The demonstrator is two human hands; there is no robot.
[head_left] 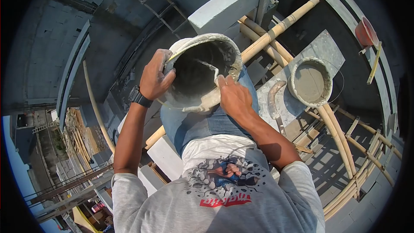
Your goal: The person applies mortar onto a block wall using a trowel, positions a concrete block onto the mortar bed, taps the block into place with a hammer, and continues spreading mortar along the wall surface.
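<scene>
A mortar-crusted bucket (202, 103) is tipped over my lap, its mouth facing me and its inside in deep shadow. My left hand (157, 75), with a black watch at the wrist, is closed on the left side of the rim. At the right side of the mouth, my right hand (235, 97) is closed on what looks like a trowel (213, 68). Its bent, mortar-coated shank reaches into the bucket, and its blade is lost in the dark. My right wrist is close to the lower rim.
A second bucket (293, 87) holding grey mortar stands on a board (330, 47) at my right. Beside it lies a tool with a curved handle (274, 99). Bamboo poles (280, 30) cross ahead; more scaffolding is lower right. A red container (365, 32) sits by the far-right ledge. Deep drops show leftward.
</scene>
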